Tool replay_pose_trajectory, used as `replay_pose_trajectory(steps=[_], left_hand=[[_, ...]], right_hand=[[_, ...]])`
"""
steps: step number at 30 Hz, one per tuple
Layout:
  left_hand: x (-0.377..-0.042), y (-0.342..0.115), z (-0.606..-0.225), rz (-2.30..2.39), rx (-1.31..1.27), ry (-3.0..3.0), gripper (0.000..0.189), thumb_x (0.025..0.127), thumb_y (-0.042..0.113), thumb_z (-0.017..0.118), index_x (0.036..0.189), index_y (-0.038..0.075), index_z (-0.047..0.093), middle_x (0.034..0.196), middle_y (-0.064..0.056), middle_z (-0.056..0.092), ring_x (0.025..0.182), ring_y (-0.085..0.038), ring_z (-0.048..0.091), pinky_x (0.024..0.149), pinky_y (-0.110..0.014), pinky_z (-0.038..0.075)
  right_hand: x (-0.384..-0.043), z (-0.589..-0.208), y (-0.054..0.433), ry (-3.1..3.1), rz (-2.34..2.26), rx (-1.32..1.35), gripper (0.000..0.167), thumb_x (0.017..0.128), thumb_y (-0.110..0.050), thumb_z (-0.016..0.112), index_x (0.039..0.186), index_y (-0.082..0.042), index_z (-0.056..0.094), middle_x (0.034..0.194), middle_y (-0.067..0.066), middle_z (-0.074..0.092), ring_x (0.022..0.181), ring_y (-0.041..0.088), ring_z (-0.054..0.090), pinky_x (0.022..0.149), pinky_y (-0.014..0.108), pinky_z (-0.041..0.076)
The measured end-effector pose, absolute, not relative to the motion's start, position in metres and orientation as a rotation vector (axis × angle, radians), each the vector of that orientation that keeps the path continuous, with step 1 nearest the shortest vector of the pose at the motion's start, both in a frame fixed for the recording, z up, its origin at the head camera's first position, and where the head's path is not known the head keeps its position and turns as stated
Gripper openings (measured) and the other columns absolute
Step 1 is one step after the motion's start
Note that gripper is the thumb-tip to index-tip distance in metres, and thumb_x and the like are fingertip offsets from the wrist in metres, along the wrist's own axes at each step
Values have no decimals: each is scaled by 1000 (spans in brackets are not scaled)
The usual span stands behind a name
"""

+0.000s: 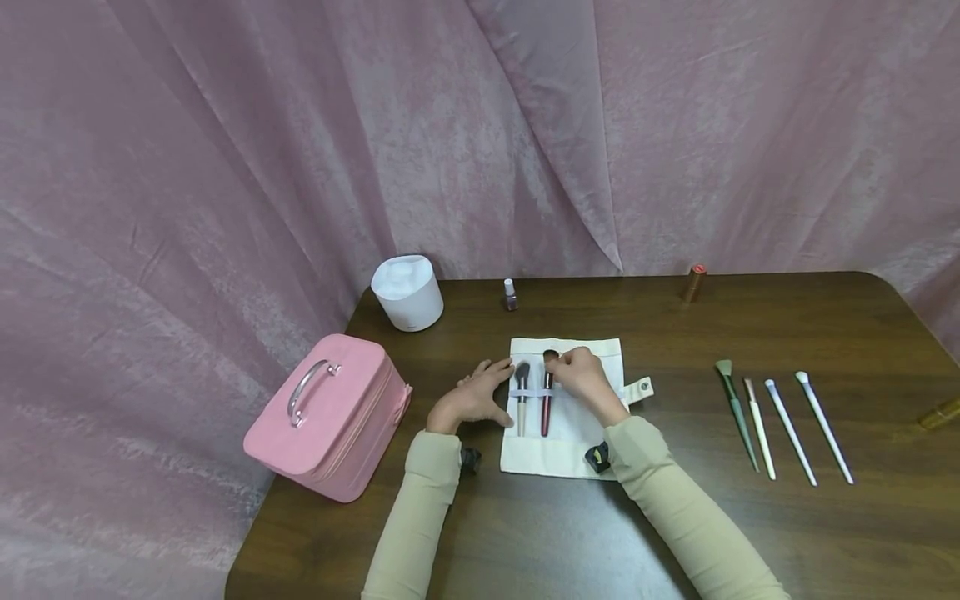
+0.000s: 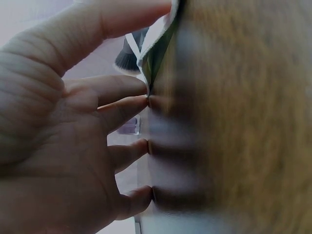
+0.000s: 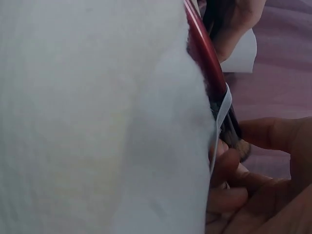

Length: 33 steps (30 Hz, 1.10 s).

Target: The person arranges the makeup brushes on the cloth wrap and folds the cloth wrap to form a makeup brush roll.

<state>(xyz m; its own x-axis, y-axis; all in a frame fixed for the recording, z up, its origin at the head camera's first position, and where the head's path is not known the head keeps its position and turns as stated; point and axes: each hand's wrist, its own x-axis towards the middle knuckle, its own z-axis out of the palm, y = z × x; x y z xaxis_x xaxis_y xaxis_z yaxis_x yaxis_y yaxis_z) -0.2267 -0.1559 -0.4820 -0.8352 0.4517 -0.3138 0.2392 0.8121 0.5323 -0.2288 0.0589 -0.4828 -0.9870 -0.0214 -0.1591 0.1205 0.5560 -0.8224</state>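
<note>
A white fabric brush roll point(image 1: 577, 442) lies unfolded on the table, with an elastic band across it and a snap tab at its right. Under the band is a makeup brush with a pale handle point(image 1: 522, 417). Beside it, a red-handled makeup brush point(image 1: 546, 414) also passes beneath the band. My right hand point(image 1: 585, 375) pinches this red brush near its bristle end, as the right wrist view shows too. My left hand point(image 1: 476, 396) rests at the roll's left edge, fingers spread, fingertips touching the edge and the table point(image 2: 234, 122).
Several brushes, one a green brush point(image 1: 738, 412), lie in a row on the right. A pink case point(image 1: 322, 417) stands at left. Along the back are a white round container point(image 1: 408, 296), a small bottle point(image 1: 511, 296) and a brown tube point(image 1: 694, 283). A gold tube point(image 1: 939, 414) lies far right.
</note>
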Motion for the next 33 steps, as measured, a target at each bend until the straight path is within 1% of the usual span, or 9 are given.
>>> replay_pose_trajectory(steps=[4,7,10,15,21,24,27,29,33], left_hand=[[-228,-156,-482,674,509,2559,96,78,18,89,158,11,36,167,-2,22,154,-34,6,114,-68,12],[-228,-156,-482,663,512,2561,96,79,19,88,158,12,36,167,-2,21,154,-33,6,115,-68,12],[-228,-156,-482,658,511,2558,96,80,20,88,159,13,35,168,-1,20,154,-32,4,115,-68,12],[-227,-157,-482,648,501,2550,95,81,20,87,160,14,34,168,0,20,154,-31,4,115,-67,11],[-227,-155,-481,647,502,2553,95,81,20,87,159,14,34,168,0,20,154,-32,5,116,-66,11],[-228,-154,-482,632,508,2552,95,81,21,87,159,14,34,168,0,20,154,-32,6,116,-66,12],[-228,-154,-481,636,508,2551,95,81,21,87,159,13,34,168,-1,20,154,-32,6,116,-66,12],[-228,-154,-481,644,509,2552,94,81,20,87,159,13,35,168,-2,20,154,-33,6,115,-66,13],[-227,-155,-480,655,503,2551,95,80,20,87,159,13,35,168,-2,20,154,-33,6,115,-67,12]], right_hand=[[-226,-481,57,2702,-1326,66,46,91,-28,62,50,-18,45,51,-5,38,53,16,38,52,30,31],[-225,-479,56,2710,-1273,57,50,92,-30,63,49,-18,41,50,-6,32,49,14,33,48,30,27],[-224,-478,54,2706,-1219,57,52,93,-30,65,49,-18,40,50,-6,30,48,12,32,47,29,25],[-222,-477,52,2681,-1137,49,49,92,-29,68,51,-17,44,52,-5,33,50,13,35,48,29,27],[-222,-477,53,2699,-1100,10,54,90,-27,70,46,-18,39,48,-7,28,46,10,29,46,27,23],[-221,-477,56,2703,-1064,-18,57,92,-30,69,45,-19,39,46,-7,28,45,9,27,45,26,21],[-221,-475,60,2717,-1057,-37,56,93,-33,68,46,-18,42,47,-7,30,45,9,28,45,26,22],[-222,-473,63,2729,-1079,-51,52,95,-35,66,51,-15,50,48,-6,35,47,10,32,47,27,26],[-221,-466,73,2751,-1179,-96,42,98,-34,62,70,-4,68,59,-1,52,59,17,47,56,31,37]])
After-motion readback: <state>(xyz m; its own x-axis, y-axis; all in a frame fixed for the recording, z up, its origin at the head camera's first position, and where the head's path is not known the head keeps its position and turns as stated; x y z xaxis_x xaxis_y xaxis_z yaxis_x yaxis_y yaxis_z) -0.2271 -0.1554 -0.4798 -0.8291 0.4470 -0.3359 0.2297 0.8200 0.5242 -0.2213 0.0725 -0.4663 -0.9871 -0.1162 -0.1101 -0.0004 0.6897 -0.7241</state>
